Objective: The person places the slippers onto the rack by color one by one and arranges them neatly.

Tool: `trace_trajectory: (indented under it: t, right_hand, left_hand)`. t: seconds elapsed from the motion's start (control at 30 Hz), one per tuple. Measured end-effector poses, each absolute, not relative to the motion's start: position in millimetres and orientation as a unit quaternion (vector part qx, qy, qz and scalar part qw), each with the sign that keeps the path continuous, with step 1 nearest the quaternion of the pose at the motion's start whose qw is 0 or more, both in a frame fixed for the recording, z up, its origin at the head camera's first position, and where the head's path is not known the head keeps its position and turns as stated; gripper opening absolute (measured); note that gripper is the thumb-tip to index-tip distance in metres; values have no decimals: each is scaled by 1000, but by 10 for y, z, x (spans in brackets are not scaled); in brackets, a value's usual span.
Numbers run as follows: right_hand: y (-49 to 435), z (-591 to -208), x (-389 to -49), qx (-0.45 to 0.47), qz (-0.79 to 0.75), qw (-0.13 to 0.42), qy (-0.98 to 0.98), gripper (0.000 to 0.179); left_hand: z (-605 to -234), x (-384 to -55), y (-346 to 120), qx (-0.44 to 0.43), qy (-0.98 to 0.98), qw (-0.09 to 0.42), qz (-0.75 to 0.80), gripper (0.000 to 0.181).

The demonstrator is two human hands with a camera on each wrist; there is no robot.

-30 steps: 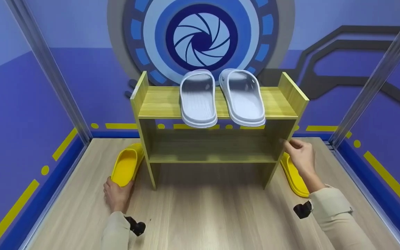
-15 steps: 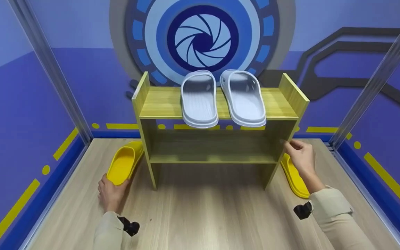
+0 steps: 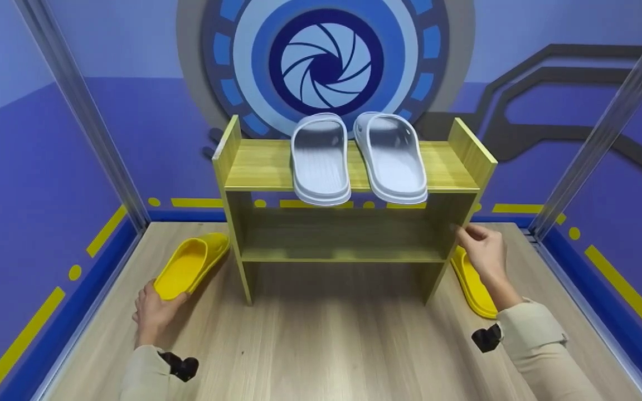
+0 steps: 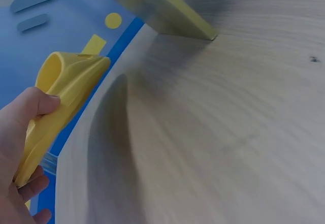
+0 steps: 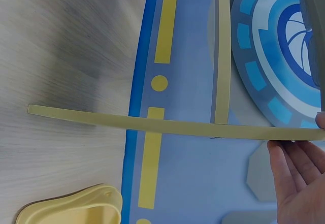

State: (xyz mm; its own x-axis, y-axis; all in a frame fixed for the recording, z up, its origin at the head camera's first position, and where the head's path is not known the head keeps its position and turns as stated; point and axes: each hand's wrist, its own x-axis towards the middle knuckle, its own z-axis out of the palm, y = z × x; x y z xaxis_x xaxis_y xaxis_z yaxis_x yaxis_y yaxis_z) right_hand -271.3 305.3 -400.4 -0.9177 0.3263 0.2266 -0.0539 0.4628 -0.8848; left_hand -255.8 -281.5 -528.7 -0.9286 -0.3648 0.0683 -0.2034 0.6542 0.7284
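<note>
My left hand (image 3: pixel 156 313) grips a yellow clog (image 3: pixel 184 267) by its heel end, left of a wooden shoe rack (image 3: pixel 259 164). In the left wrist view this clog (image 4: pixel 66 102) is above the tabletop, its shadow apart from it, the thumb on one side and fingers on the other. My right hand (image 3: pixel 486 250) holds the rack's right side panel near its front edge; in the right wrist view the thumb and fingers (image 5: pixel 289 170) lie on opposite faces of the panel. A second yellow clog (image 3: pixel 476 289) rests on the table beneath that hand, partly hidden by the hand and rack.
Two light grey clogs (image 3: pixel 321 161) sit side by side on the rack's top shelf, heels towards me. The lower shelf (image 3: pixel 349 260) runs between the side panels. Blue printed walls (image 3: pixel 142 122) and metal posts (image 3: pixel 81 106) enclose the wooden table (image 3: pixel 326 345).
My left hand has moved left with the yellow clog, whose heel has swung left so that it lies more slantwise. The right hand and the rack have stayed still.
</note>
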Motion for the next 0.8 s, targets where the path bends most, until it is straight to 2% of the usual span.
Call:
trace_trajectory:
  t: [0.27,0.8]
  right_hand:
    - [3060,-4011,-2711,-76,502,208,-836,41]
    - [3062,-4017,-2716,-76,506,203,-835,43]
  left_hand:
    - [-5135,-2464,-3046,119,-913,58,-385,84]
    - [-4777,-2334,-3349,51,-896,-28,-441,76]
